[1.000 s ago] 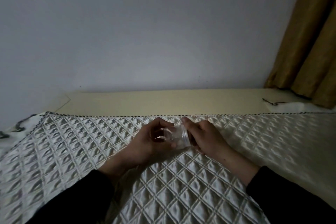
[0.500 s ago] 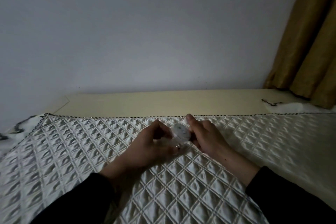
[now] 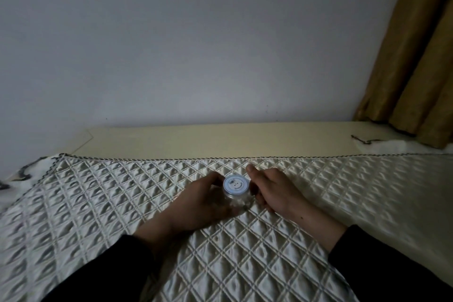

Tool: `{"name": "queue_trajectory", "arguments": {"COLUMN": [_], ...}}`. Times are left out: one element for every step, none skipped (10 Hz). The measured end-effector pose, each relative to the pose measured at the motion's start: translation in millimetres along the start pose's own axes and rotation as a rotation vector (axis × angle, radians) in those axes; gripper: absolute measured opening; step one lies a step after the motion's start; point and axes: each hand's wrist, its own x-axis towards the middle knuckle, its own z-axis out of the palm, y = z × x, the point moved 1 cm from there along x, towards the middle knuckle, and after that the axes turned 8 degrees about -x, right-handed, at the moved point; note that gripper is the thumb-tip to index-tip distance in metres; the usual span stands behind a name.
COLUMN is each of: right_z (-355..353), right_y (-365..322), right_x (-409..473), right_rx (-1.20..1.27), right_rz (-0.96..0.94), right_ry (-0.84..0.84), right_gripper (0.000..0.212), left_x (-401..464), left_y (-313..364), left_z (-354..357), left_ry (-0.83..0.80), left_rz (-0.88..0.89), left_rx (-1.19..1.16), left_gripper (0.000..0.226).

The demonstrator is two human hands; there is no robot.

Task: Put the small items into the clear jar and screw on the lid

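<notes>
Jar [image 3: 235,197] stood upright on the quilt [image 3: 269,252], lid [image 3: 236,185] on. Your left hand [image 3: 203,200] gripped it; right hand [image 3: 272,190] apparently gripped it too. Tightness unconfirmed: next, twist firmly.
</notes>
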Motion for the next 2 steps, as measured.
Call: {"name": "queue_trajectory", "arguments": {"right_z": [-2.3, -13.6], "right_y": [3.6, 2.3], "right_x": [4.1, 6.0], "right_rx": [0.027, 0.157], "right_rz": [0.019, 0.060], "right_ry": [-0.004, 0.044], "right_gripper": [0.070, 0.062], "left_x": [-1.8, -2.6], "left_y": [-5.0, 0.2], "left_z": [-3.5, -12.3], "left_ry": [-0.007, 0.069], "left_rz": [0.048, 0.048], "left_rx": [-0.035, -0.238], "left_gripper": [0.070, 0.060]}}
